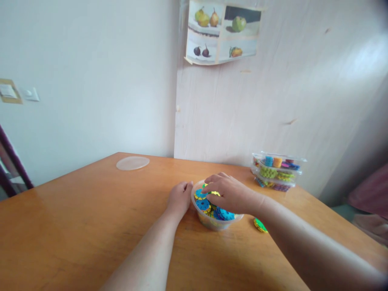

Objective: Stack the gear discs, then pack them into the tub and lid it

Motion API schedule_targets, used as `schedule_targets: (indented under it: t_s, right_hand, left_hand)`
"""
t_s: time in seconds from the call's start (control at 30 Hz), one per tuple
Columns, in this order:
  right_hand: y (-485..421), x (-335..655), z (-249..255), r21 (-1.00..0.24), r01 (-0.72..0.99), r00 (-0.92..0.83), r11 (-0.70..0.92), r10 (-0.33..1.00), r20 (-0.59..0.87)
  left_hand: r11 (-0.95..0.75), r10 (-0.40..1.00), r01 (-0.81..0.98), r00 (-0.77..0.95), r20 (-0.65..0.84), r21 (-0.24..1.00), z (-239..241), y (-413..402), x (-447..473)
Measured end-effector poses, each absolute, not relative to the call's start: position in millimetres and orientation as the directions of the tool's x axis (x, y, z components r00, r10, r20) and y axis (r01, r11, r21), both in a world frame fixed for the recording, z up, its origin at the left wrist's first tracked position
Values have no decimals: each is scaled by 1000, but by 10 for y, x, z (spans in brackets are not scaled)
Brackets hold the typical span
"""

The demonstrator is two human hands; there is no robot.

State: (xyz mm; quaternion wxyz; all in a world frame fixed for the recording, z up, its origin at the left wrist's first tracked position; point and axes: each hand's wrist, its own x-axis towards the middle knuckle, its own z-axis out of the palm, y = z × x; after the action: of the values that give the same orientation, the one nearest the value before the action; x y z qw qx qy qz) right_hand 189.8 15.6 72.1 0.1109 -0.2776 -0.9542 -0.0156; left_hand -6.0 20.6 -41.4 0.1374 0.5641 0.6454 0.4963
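Observation:
A round translucent plastic bowl [216,222] stands on the table, filled with notched plastic discs [202,205] in blue, yellow and green. My left hand [179,198] is closed at the bowl's left side, its thumb against the rim and its other fingers partly hidden. Over the bowl, my right hand [228,193] reaches in from the right with fingers apart, the fingertips among the discs. It covers part of the contents, and no disc shows clearly gripped in it. Beside the bowl, a green and yellow disc [260,225] lies partly behind my right forearm.
The brown wooden table [91,218] meets the wall at the back. A round translucent lid [132,163] lies flat at its far left. Stacked clear boxes [277,173] of colourful pieces stand at the back right. A sheet of fruit pictures [222,34] hangs above.

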Motion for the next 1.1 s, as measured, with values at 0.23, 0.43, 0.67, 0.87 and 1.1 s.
schedule_targets:
  t_s: [0.23, 0.43, 0.67, 0.87, 1.1]
  right_hand:
    - [128, 1879, 707, 32, 581, -804, 813, 567, 180]
    - [113, 1907, 705, 18, 554, -818, 832, 540, 199]
    - [124, 1936, 691, -23, 541, -816, 841, 531, 227]
    - [158, 2309, 777, -194, 609, -700, 769, 636, 324]
    - [254, 3167, 404, -241, 824, -510, 513, 856, 78]
  left_hand:
    - [-138, 865, 580, -324, 383, 803, -449, 220, -71]
    - [-146, 864, 584, -318, 391, 798, -445, 225, -77]
    - [-142, 863, 594, -318, 393, 792, -417, 196, -63]
    - [-119, 863, 619, -323, 389, 777, -374, 181, -61]
    - [-92, 871, 638, -321, 372, 764, -389, 214, -86]
